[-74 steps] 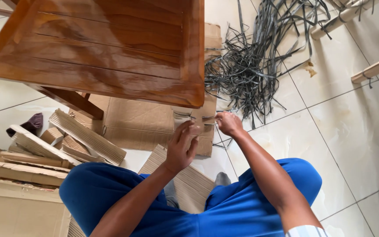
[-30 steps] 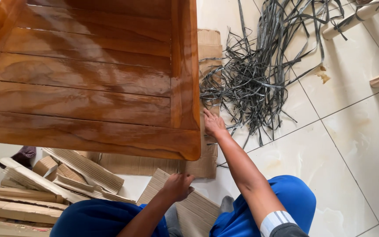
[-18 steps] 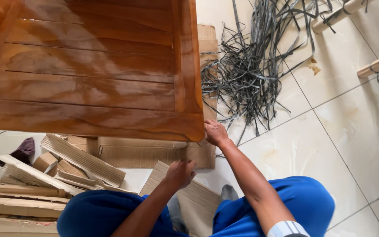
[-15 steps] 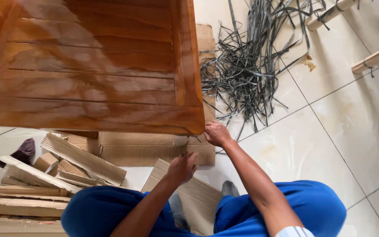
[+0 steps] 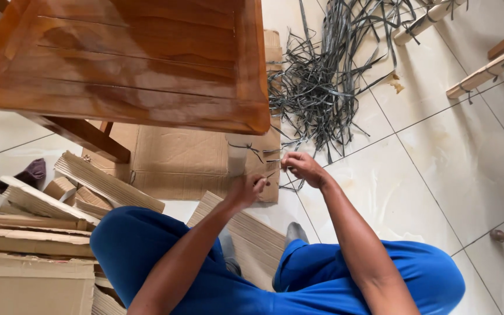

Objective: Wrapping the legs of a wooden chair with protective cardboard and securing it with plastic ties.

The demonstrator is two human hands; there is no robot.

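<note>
We see the wooden table (image 5: 135,58) overhanging a flat cardboard sheet (image 5: 176,157) on the tiled floor (image 5: 450,151); bare tile lies open toward the floor's right edge. A heap of grey straps (image 5: 322,87) sits beyond the sheet's far corner. Below the table's near corner, our left hand (image 5: 243,189) and right hand (image 5: 301,166) pinch a grey strap (image 5: 266,153) around a cardboard-wrapped leg (image 5: 237,158).

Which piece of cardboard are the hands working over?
The flat sheet lying under the wooden table, right beneath both hands; the folded scraps lie heaped apart, beside the left knee.
</note>
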